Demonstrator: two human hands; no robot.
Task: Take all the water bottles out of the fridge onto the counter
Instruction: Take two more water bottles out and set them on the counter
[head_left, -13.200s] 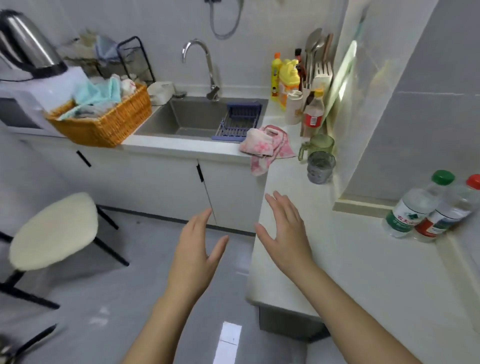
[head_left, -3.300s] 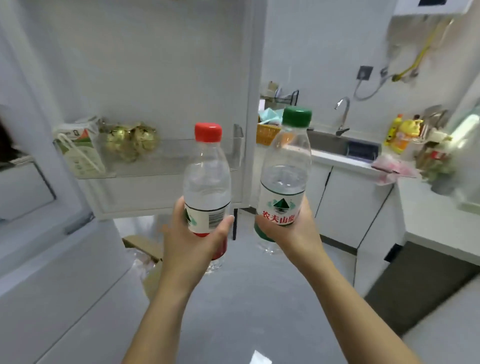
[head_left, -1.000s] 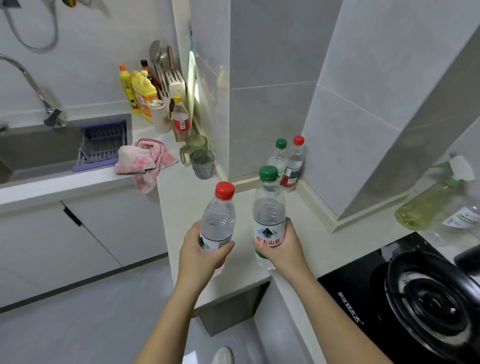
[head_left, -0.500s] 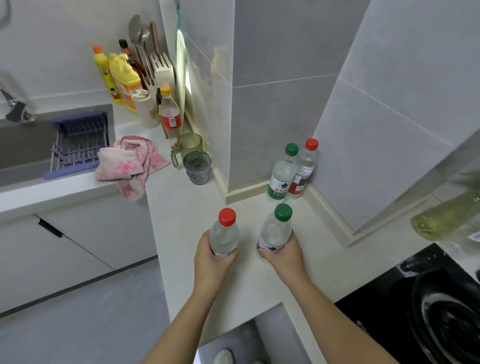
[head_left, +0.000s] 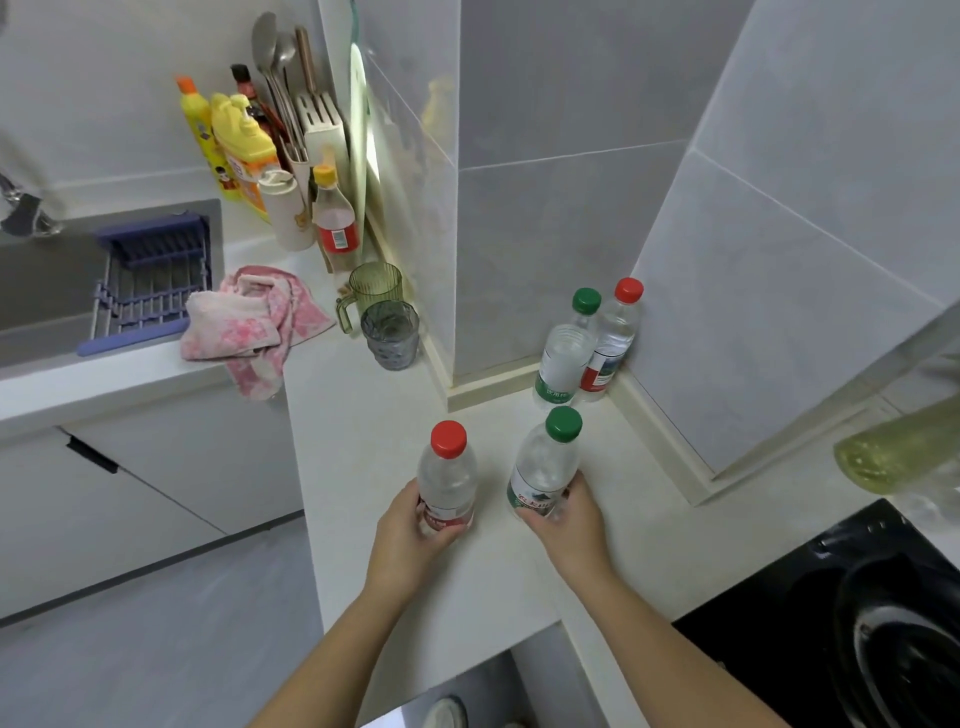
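Lowered to counter (head_left: 363, 441), left hand (head_left: 410, 540) grips red-capped bottle (head_left: 447, 478), right hand (head_left: 571, 525) green-capped bottle (head_left: 545, 467), bases hidden

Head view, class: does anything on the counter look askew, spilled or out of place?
Only the pink towel stands out: it lies crumpled beside the sink, with one end hanging over the edge of the counter. No spill shows.

Clear red-capped bottle (head_left: 447, 480) and green-capped bottle (head_left: 544, 470) upright on white counter (head_left: 358, 431); matching pair (head_left: 563, 364) in the corner.
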